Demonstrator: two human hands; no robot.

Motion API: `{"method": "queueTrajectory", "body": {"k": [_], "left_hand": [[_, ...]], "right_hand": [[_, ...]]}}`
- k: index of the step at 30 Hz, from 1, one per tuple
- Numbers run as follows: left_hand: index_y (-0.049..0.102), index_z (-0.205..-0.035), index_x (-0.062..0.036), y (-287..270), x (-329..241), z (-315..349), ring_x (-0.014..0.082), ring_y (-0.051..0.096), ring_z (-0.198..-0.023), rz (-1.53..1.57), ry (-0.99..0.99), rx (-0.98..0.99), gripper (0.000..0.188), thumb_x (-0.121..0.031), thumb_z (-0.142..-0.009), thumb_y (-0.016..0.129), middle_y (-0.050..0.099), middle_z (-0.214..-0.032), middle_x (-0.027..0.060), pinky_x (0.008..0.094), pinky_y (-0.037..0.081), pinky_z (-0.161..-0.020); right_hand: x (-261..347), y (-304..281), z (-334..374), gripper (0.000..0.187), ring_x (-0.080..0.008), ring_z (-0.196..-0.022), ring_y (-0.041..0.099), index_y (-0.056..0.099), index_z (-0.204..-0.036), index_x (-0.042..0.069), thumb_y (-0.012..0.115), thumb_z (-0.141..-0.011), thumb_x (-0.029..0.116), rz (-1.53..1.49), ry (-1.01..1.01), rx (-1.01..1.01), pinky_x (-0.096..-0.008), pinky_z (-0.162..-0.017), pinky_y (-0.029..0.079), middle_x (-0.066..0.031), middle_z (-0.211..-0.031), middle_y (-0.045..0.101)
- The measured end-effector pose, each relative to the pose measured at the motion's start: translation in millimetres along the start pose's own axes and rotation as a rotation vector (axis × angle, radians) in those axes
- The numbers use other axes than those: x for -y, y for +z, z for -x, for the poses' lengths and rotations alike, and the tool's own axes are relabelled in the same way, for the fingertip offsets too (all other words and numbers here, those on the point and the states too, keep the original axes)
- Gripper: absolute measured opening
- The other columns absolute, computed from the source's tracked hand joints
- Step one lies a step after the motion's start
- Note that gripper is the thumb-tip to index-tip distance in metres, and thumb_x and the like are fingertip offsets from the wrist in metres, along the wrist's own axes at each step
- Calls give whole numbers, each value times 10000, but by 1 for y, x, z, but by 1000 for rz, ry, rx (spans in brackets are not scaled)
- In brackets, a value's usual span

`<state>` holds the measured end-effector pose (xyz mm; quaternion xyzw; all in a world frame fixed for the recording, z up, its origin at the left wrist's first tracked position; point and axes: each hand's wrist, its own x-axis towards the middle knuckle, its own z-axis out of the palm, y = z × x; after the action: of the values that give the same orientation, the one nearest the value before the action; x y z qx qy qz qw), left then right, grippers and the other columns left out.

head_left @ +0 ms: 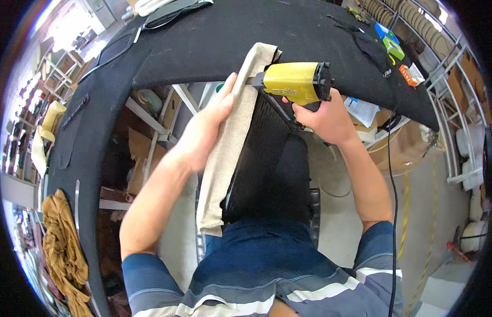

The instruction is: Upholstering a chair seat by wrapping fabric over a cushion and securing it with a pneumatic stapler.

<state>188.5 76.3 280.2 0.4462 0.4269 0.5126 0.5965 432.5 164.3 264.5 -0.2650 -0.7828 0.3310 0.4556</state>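
A yellow and black staple gun (pixel 291 83) is gripped in my right hand (pixel 325 117), its index finger near the trigger. The gun's nose points left and meets the upper part of a long piece covered in beige woven fabric (pixel 233 153). This piece runs from the table edge down to my lap, with a black underside (pixel 259 153) showing on its right. Against its left side lies my left hand (pixel 211 119), fingers stretched out and flat along the fabric. My left thumb cannot be made out clearly.
A black cloth-covered table (pixel 203 47) curves around me. Small colored boxes (pixel 391 42) lie at its far right, and brown cloth (pixel 63 248) hangs at the left. A black cord (pixel 393 201) drops beside my right arm. Metal racks (pixel 455 100) stand at the right.
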Motion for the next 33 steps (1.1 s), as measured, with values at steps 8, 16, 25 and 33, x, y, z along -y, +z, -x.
{"method": "queueTrajectory", "body": {"k": [8, 16, 25, 33], "left_hand": [[186, -1635, -20, -1, -5, 9, 310, 286, -1547, -949, 310, -42, 611, -204, -1098, 413, 301, -1653, 243, 368, 228, -1248], [177, -1635, -19, -1, -8, 12, 320, 281, -1548, -945, 289, -27, 610, -186, -1097, 412, 306, -1646, 256, 371, 226, -1249], [207, -1641, -50, -2, -4, 12, 281, 239, -1563, -927, 312, -39, 600, -203, -1103, 424, 290, -1668, 211, 361, 176, -1258], [215, -1639, -51, -1, -2, 10, 286, 252, -1558, -933, 312, -47, 592, -193, -1104, 424, 301, -1662, 219, 358, 194, -1252]], "right_hand": [[1, 0, 5, 325, -320, -936, 751, 692, -1118, -2, 720, -811, 101, 134, -58, 8, -369, -848, 561, -192, -986, 756], [10, 2, 17, 340, -330, -949, 750, 693, -1118, -2, 741, -802, 115, 65, 80, 16, -366, -845, 557, -203, -992, 755], [13, 8, 15, 336, -303, -919, 757, 701, -1115, 3, 745, -801, 113, 162, -72, -14, -369, -827, 562, -194, -970, 760], [13, 8, 21, 278, -160, -967, 730, 709, -1127, -13, 732, -851, 16, 147, 56, 78, -310, -881, 550, -82, -1040, 777]]}}
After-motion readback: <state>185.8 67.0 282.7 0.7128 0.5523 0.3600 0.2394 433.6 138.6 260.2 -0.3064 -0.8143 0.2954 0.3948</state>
